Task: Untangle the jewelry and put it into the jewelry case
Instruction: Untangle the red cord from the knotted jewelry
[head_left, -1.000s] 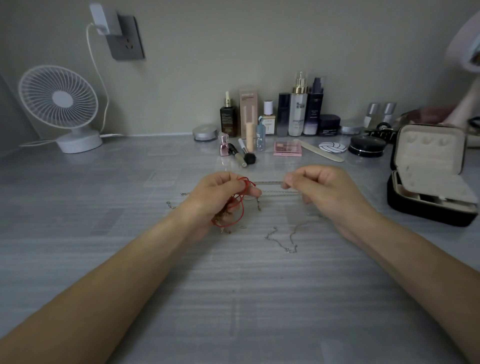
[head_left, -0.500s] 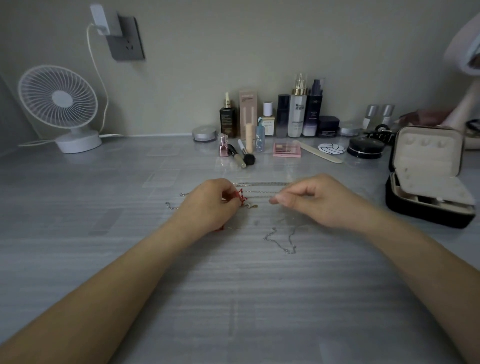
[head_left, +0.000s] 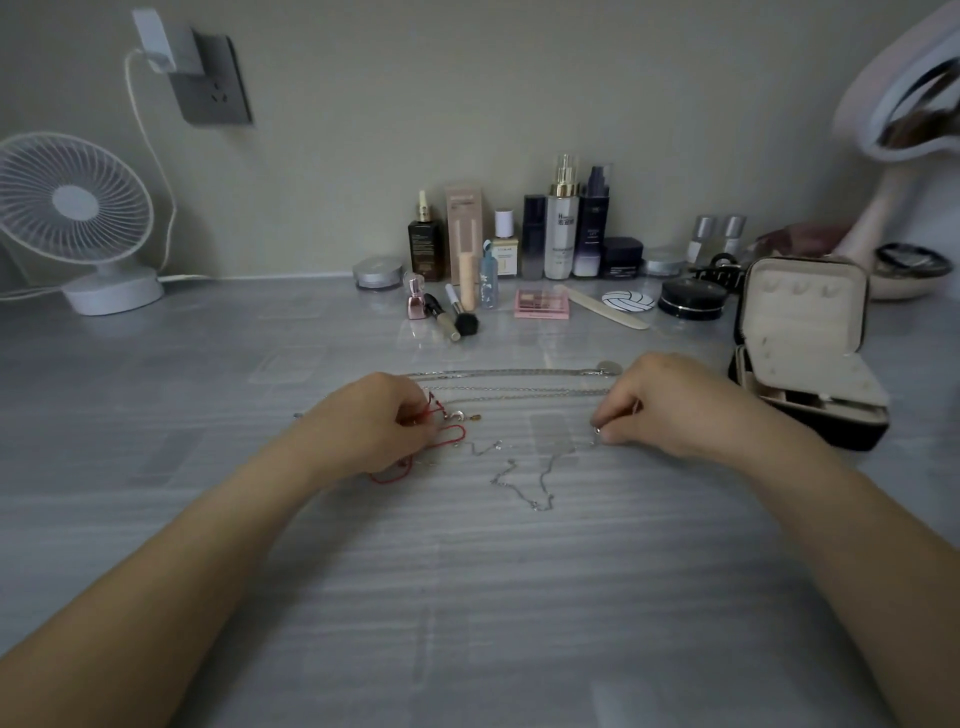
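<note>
Partly done: L hand (head_left: 374, 431) pinches red cord bracelet (head_left: 457, 427), R hand (head_left: 670, 410) pinches thin silver chain (head_left: 537, 506); black beige-lined jewelry case (head_left: 802, 364) open, apparently unfilled.

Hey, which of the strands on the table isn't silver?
The red cord, looped by the left hand, which pinches it. The rest are thin silver chains: some stretched across to the right hand, one loose nearer the person.

Thin silver chains (head_left: 519, 372) and red cord (head_left: 457, 427) lie tangled — jewelry case (head_left: 805, 322) open, rightward.
</note>
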